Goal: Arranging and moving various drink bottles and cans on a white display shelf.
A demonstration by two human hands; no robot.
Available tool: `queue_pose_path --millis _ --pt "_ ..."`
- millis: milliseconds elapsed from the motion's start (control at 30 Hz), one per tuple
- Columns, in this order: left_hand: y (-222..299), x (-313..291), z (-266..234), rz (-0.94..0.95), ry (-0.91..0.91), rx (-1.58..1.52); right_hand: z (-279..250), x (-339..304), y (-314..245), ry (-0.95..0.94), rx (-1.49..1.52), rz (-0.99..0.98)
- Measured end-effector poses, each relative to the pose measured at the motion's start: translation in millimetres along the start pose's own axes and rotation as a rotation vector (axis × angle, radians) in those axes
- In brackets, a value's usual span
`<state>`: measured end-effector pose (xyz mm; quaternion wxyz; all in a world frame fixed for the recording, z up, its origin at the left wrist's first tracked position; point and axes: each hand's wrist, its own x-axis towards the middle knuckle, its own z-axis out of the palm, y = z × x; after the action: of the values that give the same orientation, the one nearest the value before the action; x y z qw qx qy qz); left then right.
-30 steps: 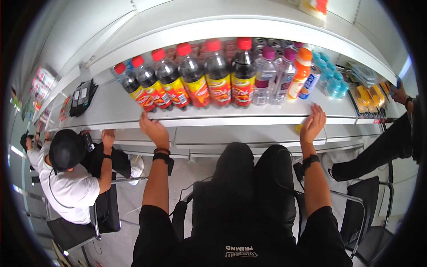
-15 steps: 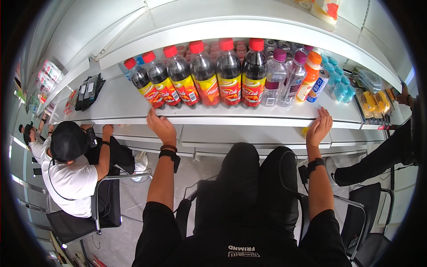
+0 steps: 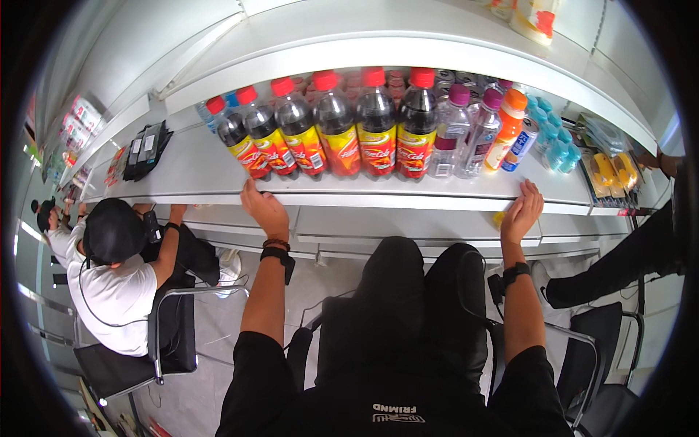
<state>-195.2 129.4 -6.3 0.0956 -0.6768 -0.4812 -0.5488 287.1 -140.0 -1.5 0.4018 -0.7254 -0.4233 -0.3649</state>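
Note:
My left hand [image 3: 266, 209] rests at the front edge of the white shelf [image 3: 408, 197], fingers stretched out and nothing in them. Its fingertips are just below the leftmost cola bottles. Farther right, my right hand [image 3: 521, 211] lies against the same edge, fingers extended and empty. Between and behind the hands stands a front row of red-capped cola bottles [image 3: 376, 146] with yellow and red labels. To their right come two clear bottles with purple caps [image 3: 451, 138], an orange-capped juice bottle [image 3: 506, 138] and a blue and white can [image 3: 520, 146].
Black packets [image 3: 148, 151] lie at the shelf's left; blue-capped bottles [image 3: 559, 153] and yellow packaged items [image 3: 614, 171] are at its right. An upper shelf [image 3: 408, 49] overhangs the bottles. A seated person [image 3: 113, 284] is at the left; another person's leg [image 3: 619, 269] shows at the right.

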Motion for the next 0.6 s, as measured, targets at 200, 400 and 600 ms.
queue_pose_path --millis 200,400,600 --pt "-21.1 -0.4 -3.9 -0.081 0.028 0.002 19.5 -5.5 2.1 0.043 0.134 -0.048" --pt "-10.7 -3.0 -4.1 0.028 0.038 0.027 1.1 2.2 -16.2 0.008 0.074 0.058" --pt "-6.2 0.0 -4.1 0.038 0.034 0.058 0.4 1.3 -13.1 -0.001 0.071 0.067"
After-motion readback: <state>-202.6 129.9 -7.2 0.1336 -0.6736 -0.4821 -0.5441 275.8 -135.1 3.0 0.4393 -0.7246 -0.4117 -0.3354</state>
